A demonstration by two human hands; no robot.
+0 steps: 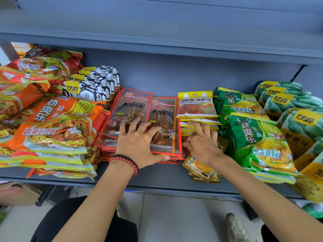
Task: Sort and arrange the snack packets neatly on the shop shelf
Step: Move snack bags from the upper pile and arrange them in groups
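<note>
Left hand (139, 144) presses red packets (164, 110), right hand (202, 144) yellow packets (195, 103), on shelf (157, 177)

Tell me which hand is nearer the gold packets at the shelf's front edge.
Right. The right hand is directly behind the gold packets, its wrist over them; the left hand lies flat on the red skewer packets, off to their left.
</note>
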